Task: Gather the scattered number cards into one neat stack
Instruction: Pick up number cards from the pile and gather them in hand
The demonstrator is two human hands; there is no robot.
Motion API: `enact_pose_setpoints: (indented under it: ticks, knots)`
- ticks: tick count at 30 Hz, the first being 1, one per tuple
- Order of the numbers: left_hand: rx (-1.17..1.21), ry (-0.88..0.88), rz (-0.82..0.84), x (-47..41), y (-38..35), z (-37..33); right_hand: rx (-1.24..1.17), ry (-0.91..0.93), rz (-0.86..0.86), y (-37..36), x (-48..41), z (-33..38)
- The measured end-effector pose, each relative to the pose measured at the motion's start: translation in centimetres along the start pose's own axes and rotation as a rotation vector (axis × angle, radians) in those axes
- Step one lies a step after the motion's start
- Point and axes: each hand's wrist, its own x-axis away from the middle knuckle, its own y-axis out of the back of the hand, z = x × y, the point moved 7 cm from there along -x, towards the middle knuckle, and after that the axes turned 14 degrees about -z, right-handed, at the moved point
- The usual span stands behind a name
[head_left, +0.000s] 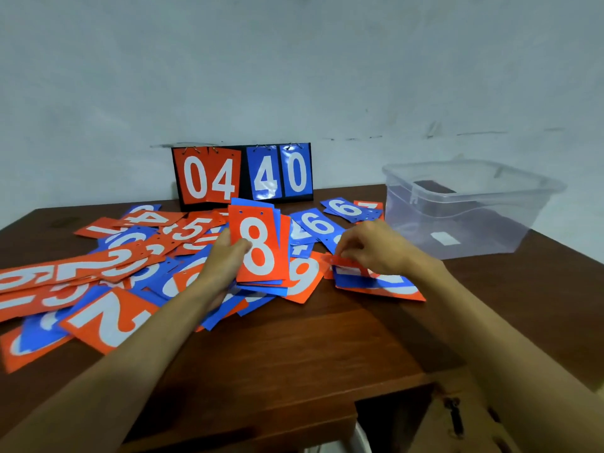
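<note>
Orange and blue number cards (108, 276) lie scattered over the left and middle of the brown table (294, 341). My left hand (225, 256) grips an upright stack of cards (260, 248) with an orange 8 on its face, thumb across the front. My right hand (369, 248) pinches the edge of an orange card (346, 262) that lies on a small pile of cards (379, 286) to the right of the stack. An orange 9 card (304, 276) lies between both hands. More blue cards (346, 209) lie behind my right hand.
A flip scoreboard (242, 174) reading 04 and 40 stands against the wall at the back. A clear plastic bin (464, 207) sits at the table's right rear. The table's front edge has a cut-out at the lower right.
</note>
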Motion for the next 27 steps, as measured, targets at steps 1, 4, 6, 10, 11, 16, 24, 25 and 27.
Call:
enact_pose_setpoints:
  ticks: [1, 4, 6, 10, 11, 16, 24, 25, 27]
  knots:
    - [-0.007, -0.021, -0.004, -0.3, 0.2, -0.2, -0.065, -0.009, -0.093, 0.6, -0.5, 0.2]
    - [-0.034, -0.046, -0.004, -1.0, 0.4, -0.7, -0.409, -0.068, -0.38, 2.6, -2.3, 1.3]
    - [-0.039, -0.043, 0.019, -1.3, 0.0, -1.0, -0.61, -0.098, -0.477, 2.9, -4.2, 2.0]
    - [0.014, -0.006, 0.106, -1.3, -1.6, -1.5, -0.565, -0.095, -0.542, 1.1, -7.8, 3.3]
    - [0.056, 0.031, 0.115, -1.2, -1.9, -1.3, -0.519, -0.085, -0.548, 0.2, -8.3, 3.5]
    - [0.161, 0.159, 0.188, -1.0, -2.7, 0.5, -0.467, -0.063, -0.505, -3.1, -8.7, 2.6]
    - [0.227, 0.158, -0.095, -3.8, 0.8, 1.7, -0.045, -0.208, 0.247, -5.2, -5.4, -1.6]
    - [0.239, 0.163, -0.133, -4.1, 1.3, 1.8, 0.013, -0.204, 0.34, -5.7, -4.8, -1.7]
    - [0.245, 0.163, -0.181, -4.5, 1.9, 2.0, 0.097, -0.193, 0.366, -6.1, -4.4, -1.1]
